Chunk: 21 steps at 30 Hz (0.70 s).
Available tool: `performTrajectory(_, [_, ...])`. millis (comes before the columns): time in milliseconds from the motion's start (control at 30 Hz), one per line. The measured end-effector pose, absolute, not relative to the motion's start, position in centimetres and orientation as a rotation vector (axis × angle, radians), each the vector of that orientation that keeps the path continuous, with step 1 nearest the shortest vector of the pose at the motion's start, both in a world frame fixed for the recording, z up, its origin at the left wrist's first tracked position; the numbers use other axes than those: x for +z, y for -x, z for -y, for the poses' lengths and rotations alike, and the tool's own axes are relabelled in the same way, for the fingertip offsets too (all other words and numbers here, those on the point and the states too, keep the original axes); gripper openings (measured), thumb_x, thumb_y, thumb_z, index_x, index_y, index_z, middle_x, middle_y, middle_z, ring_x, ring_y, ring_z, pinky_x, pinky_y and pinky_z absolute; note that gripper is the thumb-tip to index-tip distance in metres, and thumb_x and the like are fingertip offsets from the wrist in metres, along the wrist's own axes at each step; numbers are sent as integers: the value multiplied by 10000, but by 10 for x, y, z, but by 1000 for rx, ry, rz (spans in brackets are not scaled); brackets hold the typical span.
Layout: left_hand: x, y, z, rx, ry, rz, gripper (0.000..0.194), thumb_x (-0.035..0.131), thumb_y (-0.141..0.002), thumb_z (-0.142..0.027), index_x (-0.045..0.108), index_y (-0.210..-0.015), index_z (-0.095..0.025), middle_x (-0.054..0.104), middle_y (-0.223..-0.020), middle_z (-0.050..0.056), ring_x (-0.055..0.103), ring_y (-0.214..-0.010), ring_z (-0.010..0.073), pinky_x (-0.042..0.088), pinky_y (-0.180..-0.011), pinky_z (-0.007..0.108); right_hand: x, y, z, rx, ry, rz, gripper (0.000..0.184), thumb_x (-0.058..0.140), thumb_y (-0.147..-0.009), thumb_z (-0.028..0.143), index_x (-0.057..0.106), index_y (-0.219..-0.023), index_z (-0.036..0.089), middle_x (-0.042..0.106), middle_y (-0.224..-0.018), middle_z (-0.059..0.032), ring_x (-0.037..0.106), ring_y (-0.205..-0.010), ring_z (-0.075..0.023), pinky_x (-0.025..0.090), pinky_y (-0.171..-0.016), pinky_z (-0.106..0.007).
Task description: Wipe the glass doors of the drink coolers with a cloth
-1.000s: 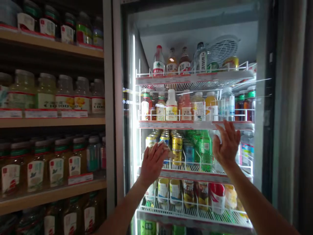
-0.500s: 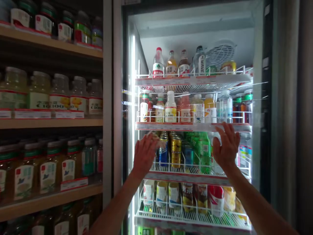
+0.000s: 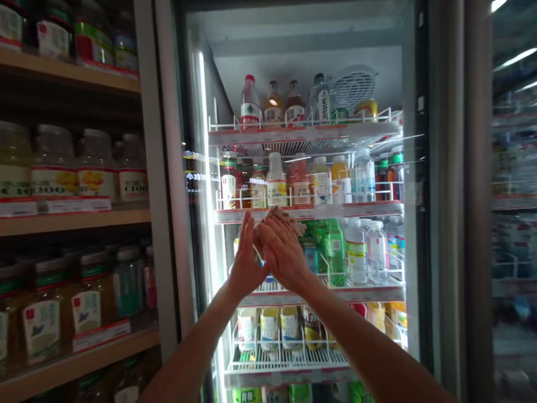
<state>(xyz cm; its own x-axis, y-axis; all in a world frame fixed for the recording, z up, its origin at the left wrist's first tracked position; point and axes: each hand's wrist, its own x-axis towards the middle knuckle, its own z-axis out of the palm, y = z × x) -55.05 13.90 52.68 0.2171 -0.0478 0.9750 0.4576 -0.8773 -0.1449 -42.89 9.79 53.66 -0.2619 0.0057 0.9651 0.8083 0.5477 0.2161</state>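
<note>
In the head view, both my hands are raised close together before the glass door (image 3: 302,61) of a lit drinks fridge. A crumpled pale cloth with brownish patches (image 3: 298,227) shows past the fingers of my right hand (image 3: 285,254), which are bent over it. My left hand (image 3: 245,260) is right beside it, fingers stretched upward and thumb apart, at the cloth's left side. How much the left fingers touch the cloth is hidden. Behind the hands, partly covered, are cans and green bottles (image 3: 335,252) on a wire shelf.
Wooden shelves (image 3: 75,224) with rows of bottles stand to the left. Inside the fridge, wire shelves (image 3: 306,133) hold bottles and cans. A metal door frame (image 3: 447,168) and another glass front (image 3: 516,184) lie to the right.
My right hand has moved left from the open glass to meet the left hand and is now over the cloth that the left hand held. The view has shifted slightly right.
</note>
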Motion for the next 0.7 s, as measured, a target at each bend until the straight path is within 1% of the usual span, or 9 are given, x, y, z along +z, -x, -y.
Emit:
performTrajectory(100, [513,581,-148,-1668,1944,604,707,464,-876,-321,73,-1456,-219,116,-1532,118,135,-1408,254,178,-1135,500,529,435,-111,-1057,844,1625,377,386,-901,288,498,-1248,195,466,-1375,-46,306,-1341,-163,202,-1144,-427])
performTrajectory(200, [505,588,-159,-1546,1785,733,623,433,-894,-285,150,-1448,-257,173,-1524,91,117,-1411,247,129,-1137,496,522,420,-111,-1189,906,1552,333,461,-880,328,539,-1196,257,446,-1396,-14,266,-1362,-192,125,-1145,-477])
performTrajectory(267, [504,584,-162,-1491,1727,755,627,444,-890,-298,160,-1448,-258,197,-1516,90,120,-1410,249,134,-1133,486,516,386,-103,-1226,956,1482,275,487,-869,314,577,-1126,267,450,-1391,-16,272,-1362,-210,149,-1130,-496])
performTrajectory(333, [504,579,-163,-1479,1684,771,643,449,-888,-317,147,-1451,-244,203,-1513,98,122,-1410,252,139,-1130,482,509,333,-92,-1242,1025,1343,265,485,-866,277,584,-1110,241,455,-1383,-54,302,-1349,-231,204,-1104,-515])
performTrajectory(433, [505,575,-162,-1470,1656,800,654,448,-886,-329,138,-1453,-228,209,-1509,107,132,-1407,260,144,-1126,487,499,254,-81,-1203,1140,966,348,443,-869,254,540,-1197,187,450,-1371,-132,362,-1309,-284,296,-1032,-562])
performTrajectory(533, [505,576,-162,-1480,1648,787,667,463,-877,-339,143,-1453,-232,209,-1509,100,147,-1404,266,149,-1126,490,491,246,-83,-1134,1140,743,422,402,-880,261,484,-1272,127,371,-1406,-209,330,-1316,-335,304,-1004,-607])
performTrajectory(567, [505,576,-162,-1487,1654,783,673,472,-872,-341,147,-1452,-238,207,-1510,93,150,-1403,267,149,-1127,490,488,264,-85,-1127,1130,784,431,416,-877,260,474,-1282,126,335,-1427,-210,289,-1338,-340,290,-1018,-610])
performTrajectory(633, [506,578,-162,-1503,1671,779,679,488,-863,-340,157,-1450,-253,202,-1512,78,155,-1402,270,150,-1129,490,482,313,-91,-1136,1099,1053,428,441,-861,217,468,-1286,170,304,-1458,-159,217,-1377,-312,293,-1049,-571])
performTrajectory(700, [506,579,-162,-1517,1682,780,678,496,-859,-336,165,-1447,-268,201,-1513,62,163,-1400,272,156,-1130,492,476,353,-95,-1156,1059,1362,406,468,-851,220,491,-1255,250,364,-1440,-76,215,-1385,-269,284,-1080,-533])
